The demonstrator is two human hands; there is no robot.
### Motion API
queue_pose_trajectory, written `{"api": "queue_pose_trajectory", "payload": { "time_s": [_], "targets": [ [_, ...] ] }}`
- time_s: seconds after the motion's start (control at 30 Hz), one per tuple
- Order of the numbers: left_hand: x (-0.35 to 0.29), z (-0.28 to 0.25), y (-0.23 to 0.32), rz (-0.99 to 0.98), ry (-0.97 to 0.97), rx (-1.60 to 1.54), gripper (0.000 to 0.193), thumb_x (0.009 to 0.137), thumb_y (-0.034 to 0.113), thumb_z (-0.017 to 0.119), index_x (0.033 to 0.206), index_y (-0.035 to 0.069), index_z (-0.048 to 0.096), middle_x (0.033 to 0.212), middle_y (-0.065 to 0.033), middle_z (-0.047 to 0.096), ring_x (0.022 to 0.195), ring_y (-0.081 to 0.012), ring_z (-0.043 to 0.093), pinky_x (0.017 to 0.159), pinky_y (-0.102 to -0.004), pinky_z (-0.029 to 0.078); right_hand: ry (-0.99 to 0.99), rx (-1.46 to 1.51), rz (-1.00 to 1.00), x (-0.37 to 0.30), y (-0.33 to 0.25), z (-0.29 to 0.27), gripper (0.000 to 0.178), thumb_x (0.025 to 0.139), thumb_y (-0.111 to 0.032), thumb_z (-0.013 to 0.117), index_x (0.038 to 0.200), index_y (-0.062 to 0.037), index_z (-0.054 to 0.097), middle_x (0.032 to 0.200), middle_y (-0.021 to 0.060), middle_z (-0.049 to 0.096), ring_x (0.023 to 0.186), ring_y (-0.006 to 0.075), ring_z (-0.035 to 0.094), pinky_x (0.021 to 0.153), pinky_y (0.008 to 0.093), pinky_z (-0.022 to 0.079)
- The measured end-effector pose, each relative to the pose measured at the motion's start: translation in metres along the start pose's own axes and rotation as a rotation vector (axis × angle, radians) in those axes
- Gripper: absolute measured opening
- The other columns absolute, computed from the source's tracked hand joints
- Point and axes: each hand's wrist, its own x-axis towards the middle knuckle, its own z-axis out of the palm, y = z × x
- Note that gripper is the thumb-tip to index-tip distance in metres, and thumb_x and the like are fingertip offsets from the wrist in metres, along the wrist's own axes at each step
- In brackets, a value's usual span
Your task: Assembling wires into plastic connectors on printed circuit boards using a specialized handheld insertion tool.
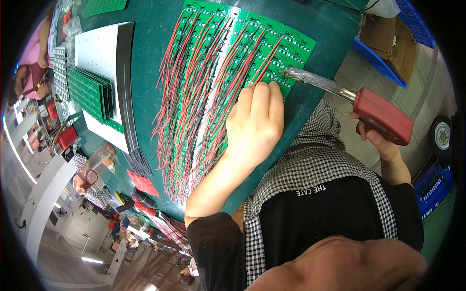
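Two bare hands at a bench of wired circuit boards

On a dark green workbench point(150, 29) lies a large panel of green circuit boards point(297, 46), in front of the person and toward their left. Long, thin red and black wires point(196, 104) spread across it in slanting rows, their loose ends trailing toward the lower left.

The left hand point(257, 119) is over the panel's right part, palm down, fingers together and bent. Their tips are hidden, so I cannot tell whether they pinch a wire. The right hand point(376, 138) is wrapped around a red soldering gun point(383, 116), its fingers partly behind the housing. The gun's metal shaft points left, its tip point(284, 72) at the panel's right edge, just beside the left fingers — whether it touches is unclear.

Further left, small green circuit boards point(87, 92) lie on a stack of white sheets point(99, 48). Below them is a bundle of red wires point(142, 182). The person wears a checked apron point(315, 165) over a black top point(340, 213). At the upper right — beyond the bench — are a cardboard box point(383, 39) and a blue crate point(418, 22).
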Motion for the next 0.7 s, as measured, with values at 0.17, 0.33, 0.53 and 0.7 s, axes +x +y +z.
{"api": "queue_pose_trajectory", "payload": {
  "time_s": [0.17,0.33,0.53,0.7],
  "targets": [
    [0.0001,0.0007,0.0007,0.005,-0.003,0.013,0.027,0.061,0.005,0.054,0.087,-0.003,0.056,0.077,-0.0075,0.051,0.067,-0.0165,0.052,0.049,-0.0226,0.044,-0.006,-0.028,0.023,-0.0039,-0.0009,-0.0044,0.06,0.077,-0.028,0.062,0.123,0.0025,0.038,0.107,0.0164,0.055,0.055,0.0097,0.044,0.053,0.0244,0.038],
    [0.0003,0.0001,0.0006,0.016,-0.007,0.036,0.027,0.062,0.006,0.054,0.087,-0.004,0.056,0.077,-0.0076,0.051,0.067,-0.0165,0.052,0.049,-0.0222,0.044,-0.005,0.015,0.01,-0.006,0.0011,-0.0062,0.06,0.078,-0.029,0.063,0.122,0.003,0.038,0.106,0.016,0.055,0.055,0.0097,0.044,0.053,0.0248,0.038],
    [0.0013,0.0009,0.0003,0.023,-0.002,0.059,0.026,0.062,0.006,0.054,0.086,-0.003,0.056,0.076,-0.007,0.051,0.067,-0.016,0.052,0.05,-0.0219,0.044,0.024,0.045,-0.052,-0.007,0.0023,-0.0055,0.06,0.078,-0.03,0.063,0.121,0.0036,0.039,0.104,0.0161,0.056,0.054,0.0094,0.044,0.05,0.0237,0.037],
    [0.0022,0.0018,0.0002,0.027,0.002,0.071,0.025,0.062,0.007,0.054,0.085,-0.002,0.057,0.075,-0.0064,0.051,0.066,-0.0156,0.052,0.049,-0.0216,0.044,0.062,0.022,-0.095,-0.0088,0.0042,-0.005,0.057,0.078,-0.031,0.063,0.118,0.0037,0.042,0.101,0.0167,0.057,0.053,0.0094,0.045,0.048,0.0211,0.037]
  ]
}}
